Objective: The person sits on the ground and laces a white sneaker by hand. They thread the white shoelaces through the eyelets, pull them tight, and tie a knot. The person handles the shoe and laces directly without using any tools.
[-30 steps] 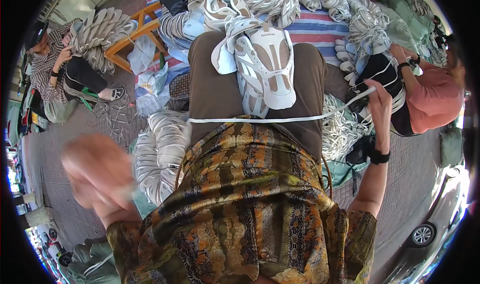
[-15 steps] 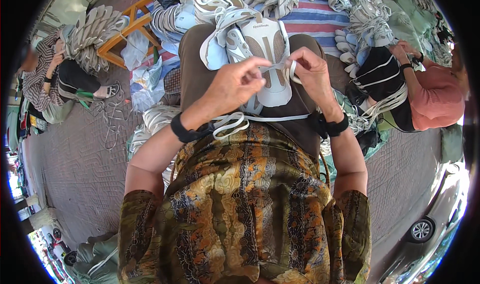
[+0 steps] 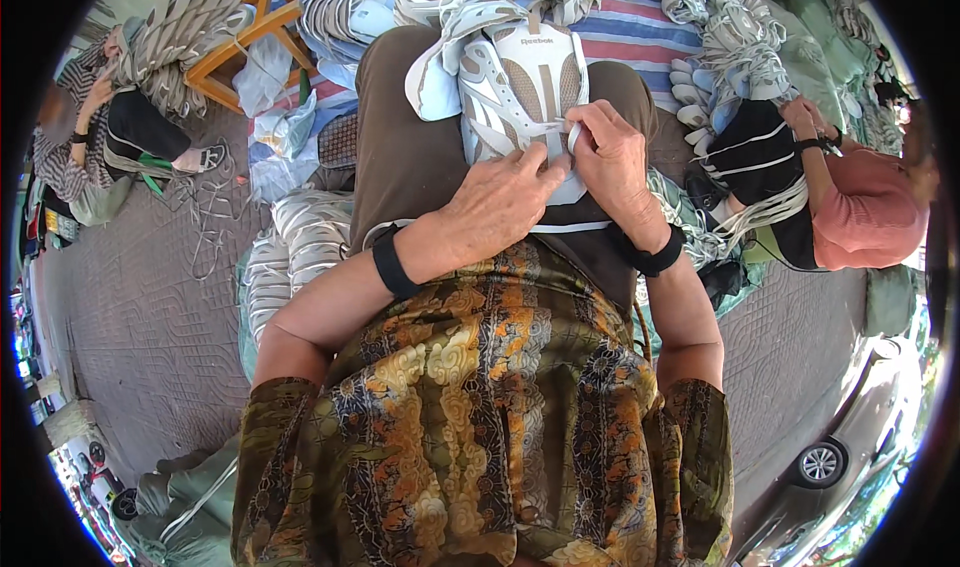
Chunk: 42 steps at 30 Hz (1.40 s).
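Note:
A white and grey sneaker upper (image 3: pixel 498 102) with brown mesh lies across my lap, its tongue (image 3: pixel 538 62) spread out. My left hand (image 3: pixel 505 189) is closed at its lower middle, fingertips pressed near the eyelets; what they pinch is hidden. Beside it, my right hand (image 3: pixel 612 162) pinches a white shoelace (image 3: pixel 573 137) between thumb and forefinger, against the upper's right edge. The two hands almost meet. Another length of white lace (image 3: pixel 585 227) runs across my lap below them. More pale uppers (image 3: pixel 430 82) rest against my left knee.
Piles of uppers (image 3: pixel 740 42) lie ahead on a striped sheet (image 3: pixel 640 37). A wooden stool (image 3: pixel 215 72) and plastic bags (image 3: pixel 283 127) are at the left. One person (image 3: pixel 75 132) sits left, another (image 3: pixel 865 202) right. A car (image 3: pixel 840 447) stands at lower right.
My left hand has come down from above the upper onto its lower middle. The right hand keeps pinching the lace. A loop of lace near my left wrist has gone from sight.

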Available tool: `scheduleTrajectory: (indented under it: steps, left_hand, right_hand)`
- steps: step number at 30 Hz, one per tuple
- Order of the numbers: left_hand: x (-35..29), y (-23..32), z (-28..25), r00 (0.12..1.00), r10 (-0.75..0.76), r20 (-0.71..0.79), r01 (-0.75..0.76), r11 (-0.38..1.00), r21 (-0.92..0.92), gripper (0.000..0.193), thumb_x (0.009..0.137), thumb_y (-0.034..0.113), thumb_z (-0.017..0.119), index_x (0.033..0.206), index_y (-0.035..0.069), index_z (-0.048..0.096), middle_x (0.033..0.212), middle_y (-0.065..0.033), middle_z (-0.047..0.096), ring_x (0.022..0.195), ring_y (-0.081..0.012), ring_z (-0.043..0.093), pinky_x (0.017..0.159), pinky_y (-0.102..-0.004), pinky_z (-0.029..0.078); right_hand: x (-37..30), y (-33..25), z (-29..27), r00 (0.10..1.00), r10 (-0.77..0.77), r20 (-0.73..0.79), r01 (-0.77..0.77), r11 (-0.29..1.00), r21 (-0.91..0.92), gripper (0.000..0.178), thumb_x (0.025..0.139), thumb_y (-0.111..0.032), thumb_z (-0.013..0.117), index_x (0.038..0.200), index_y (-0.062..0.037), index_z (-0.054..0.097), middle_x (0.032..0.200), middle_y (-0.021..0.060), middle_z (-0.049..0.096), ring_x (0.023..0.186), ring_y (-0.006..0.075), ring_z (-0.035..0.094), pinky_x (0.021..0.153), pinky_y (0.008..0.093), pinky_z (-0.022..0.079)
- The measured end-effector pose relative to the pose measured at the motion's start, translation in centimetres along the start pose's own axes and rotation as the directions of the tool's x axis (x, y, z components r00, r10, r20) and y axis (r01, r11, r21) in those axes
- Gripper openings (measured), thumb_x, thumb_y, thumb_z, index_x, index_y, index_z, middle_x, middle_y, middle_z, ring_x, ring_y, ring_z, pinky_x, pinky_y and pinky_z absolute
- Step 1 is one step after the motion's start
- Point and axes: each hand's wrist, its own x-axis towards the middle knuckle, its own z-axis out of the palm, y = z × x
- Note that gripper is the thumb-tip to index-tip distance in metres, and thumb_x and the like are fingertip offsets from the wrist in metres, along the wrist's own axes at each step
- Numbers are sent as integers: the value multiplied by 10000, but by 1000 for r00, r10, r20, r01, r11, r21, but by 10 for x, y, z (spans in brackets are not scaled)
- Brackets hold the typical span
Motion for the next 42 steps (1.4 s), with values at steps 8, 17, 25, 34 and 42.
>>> scheduleTrajectory:
  steps: [8,17,25,34,42]
  left_hand:
    - [-1,0,4,999,-4,-46,4,1000,-9,455,786,75,604,1226,27,499,872,-95,451,654,-236,563,539,-343,460]
    - [0,4,-2,999,-32,8,32,999,-19,370,745,24,609,1097,-42,515,946,-143,498,814,-260,642,676,-347,542]
    - [-1,2,3,1000,-25,-4,25,999,-27,514,777,63,617,1270,6,483,934,-131,475,654,-271,578,542,-360,490]
    - [-3,4,3,999,-46,16,47,996,-77,476,797,76,613,1264,40,527,927,-131,471,656,-286,584,540,-369,493]
    - [-3,-3,6,998,-39,59,47,990,-135,435,802,97,619,1229,59,550,966,-144,485,709,-314,593,570,-407,500]
  right_hand:
    - [-2,1,1,1000,-18,13,19,996,-82,181,749,36,562,894,-68,588,820,130,583,733,355,599,627,431,479]
    - [-2,-7,0,996,-43,72,58,971,-231,193,772,46,545,932,-56,585,857,120,599,768,353,607,646,428,478]
    - [15,2,-2,987,-13,161,11,1000,8,125,770,58,523,866,-5,572,762,147,592,684,308,600,631,381,470]
    - [21,6,-4,972,8,235,-30,996,90,131,793,52,523,891,-13,578,760,135,605,659,265,585,622,340,464]
    - [22,-6,0,948,-171,269,207,972,-113,283,733,101,484,975,-33,548,843,173,614,801,386,609,683,433,492]
